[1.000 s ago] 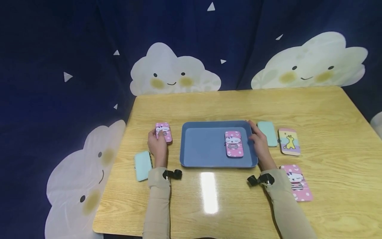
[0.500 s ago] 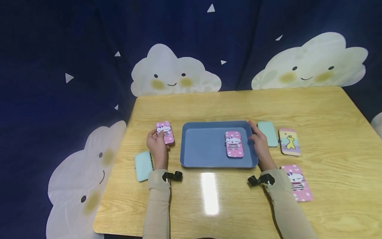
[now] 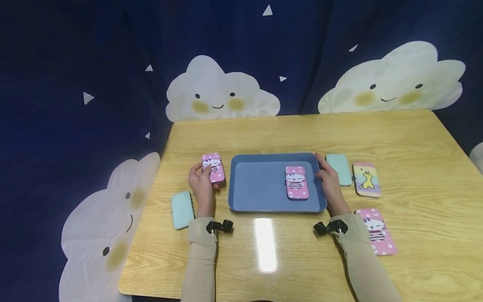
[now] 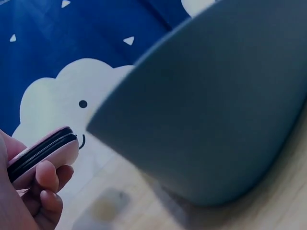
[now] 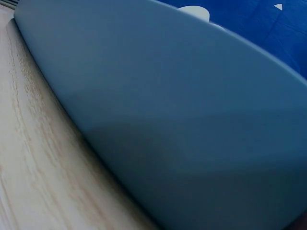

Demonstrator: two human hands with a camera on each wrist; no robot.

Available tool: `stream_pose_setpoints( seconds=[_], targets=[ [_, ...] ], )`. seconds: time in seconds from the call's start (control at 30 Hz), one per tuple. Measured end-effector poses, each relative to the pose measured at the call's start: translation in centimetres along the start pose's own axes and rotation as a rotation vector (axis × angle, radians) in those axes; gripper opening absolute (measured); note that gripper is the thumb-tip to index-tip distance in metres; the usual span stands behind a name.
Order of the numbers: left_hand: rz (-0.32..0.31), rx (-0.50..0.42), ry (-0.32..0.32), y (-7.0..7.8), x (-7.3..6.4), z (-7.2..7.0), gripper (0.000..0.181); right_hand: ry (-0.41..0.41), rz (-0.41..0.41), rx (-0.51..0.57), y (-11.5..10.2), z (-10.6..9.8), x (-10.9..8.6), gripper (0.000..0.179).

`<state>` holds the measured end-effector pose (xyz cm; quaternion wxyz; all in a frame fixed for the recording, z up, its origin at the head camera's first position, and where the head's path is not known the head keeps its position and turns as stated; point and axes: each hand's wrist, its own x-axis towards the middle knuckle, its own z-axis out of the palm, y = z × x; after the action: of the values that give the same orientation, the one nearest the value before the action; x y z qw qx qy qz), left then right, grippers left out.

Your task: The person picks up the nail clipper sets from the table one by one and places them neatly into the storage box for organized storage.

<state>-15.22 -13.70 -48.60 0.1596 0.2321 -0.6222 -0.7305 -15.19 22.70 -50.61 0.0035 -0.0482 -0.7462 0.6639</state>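
Observation:
My left hand (image 3: 201, 186) holds a small pink hinged case (image 3: 216, 175) with a cartoon animal on its lid, left of the blue tray (image 3: 256, 184). The left wrist view shows this case (image 4: 61, 153) edge-on, its black-rimmed halves together, with the thumb on one side and fingers curled under the other. It looks raised off the table. My right hand (image 3: 330, 184) grips the tray's right rim; the right wrist view is mostly filled by the tray's outer wall (image 5: 168, 96). Inside the tray, toward the right, lies a matching pink case (image 3: 297, 192).
A mint case (image 3: 183, 209) lies beside my left wrist. Right of the tray lie another mint case (image 3: 338, 169), a striped giraffe case (image 3: 366, 180) and a third pink case (image 3: 381, 239) partly behind my right sleeve. The wooden table (image 3: 302, 130) ends at a dark blue curtain (image 3: 241, 33).
My left hand has moved the pink case slightly to the right, closer to the tray's left edge. My right hand and the tray stay put.

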Motion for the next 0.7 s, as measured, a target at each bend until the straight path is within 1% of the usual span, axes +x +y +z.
stream_pose_setpoints(
  seconds=[0.2,0.43,0.53,0.6,0.7],
  targets=[
    [-0.007,-0.012,-0.006,0.4,-0.6,0.4,0.032,-0.007,0.006,0.006,-0.1,0.0,-0.1,0.068],
    [0.016,-0.002,-0.023,0.6,-1.2,0.9,0.031,-0.008,0.002,0.013,-0.2,0.0,-0.1,0.068],
    [0.028,-0.011,-0.029,0.7,-1.5,1.1,0.029,-0.010,0.002,0.014,-0.2,0.0,-0.1,0.068],
    [0.030,-0.030,-0.040,0.7,-1.8,1.2,0.029,-0.009,0.003,0.014,-0.2,0.1,-0.1,0.068],
    [0.029,-0.034,-0.041,0.8,-2.1,1.5,0.028,-0.010,0.004,0.018,-0.3,0.1,-0.1,0.067]
  ],
)
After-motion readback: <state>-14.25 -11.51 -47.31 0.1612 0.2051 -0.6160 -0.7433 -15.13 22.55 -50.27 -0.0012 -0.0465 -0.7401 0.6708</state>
